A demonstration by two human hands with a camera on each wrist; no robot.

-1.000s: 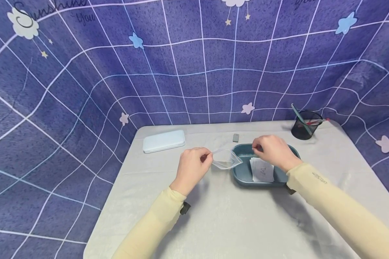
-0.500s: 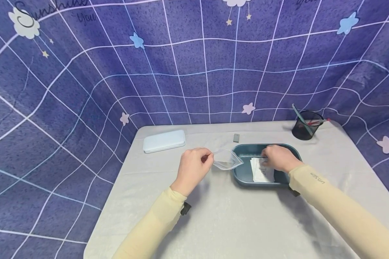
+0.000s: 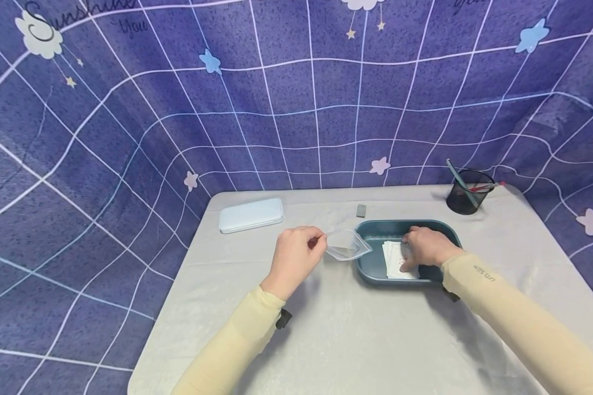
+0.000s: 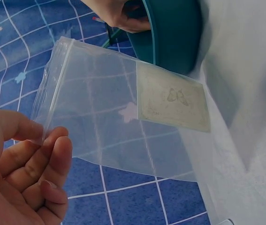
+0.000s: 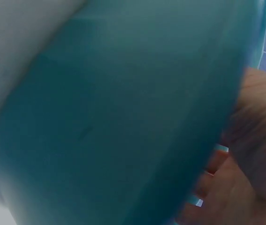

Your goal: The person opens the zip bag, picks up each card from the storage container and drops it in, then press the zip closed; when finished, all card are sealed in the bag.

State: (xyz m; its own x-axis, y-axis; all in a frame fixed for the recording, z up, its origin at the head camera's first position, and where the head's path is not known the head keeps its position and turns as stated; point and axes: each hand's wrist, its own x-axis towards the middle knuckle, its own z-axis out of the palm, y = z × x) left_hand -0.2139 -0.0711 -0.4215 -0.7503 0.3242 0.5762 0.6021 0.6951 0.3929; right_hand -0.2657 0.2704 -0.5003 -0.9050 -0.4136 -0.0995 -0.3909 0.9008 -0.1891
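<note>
My left hand (image 3: 298, 252) pinches the top edge of a clear zip bag (image 3: 347, 245). Inside the bag, at its lower end in the left wrist view, lies a small pale card (image 4: 172, 98) with a butterfly print. My right hand (image 3: 429, 247) reaches down into a dark teal tray (image 3: 370, 269), thumb and fingers spread over the right part of a stack of white paper cards (image 3: 393, 260). The tray's wall (image 5: 114, 122) hides most of its fingers in the right wrist view. The bag's open mouth hangs close to the tray's left rim.
A light blue case (image 3: 251, 215) lies at the back left of the table. Behind the tray is a small grey block (image 3: 361, 210). A black mesh pen cup (image 3: 466, 195) with pens stands at the back right. A blue curtain (image 3: 286, 109) surrounds the table.
My right hand has come down from above the tray's far side onto the white cards, its thumb and fingers spreading. The left hand keeps the bag in about the same place.
</note>
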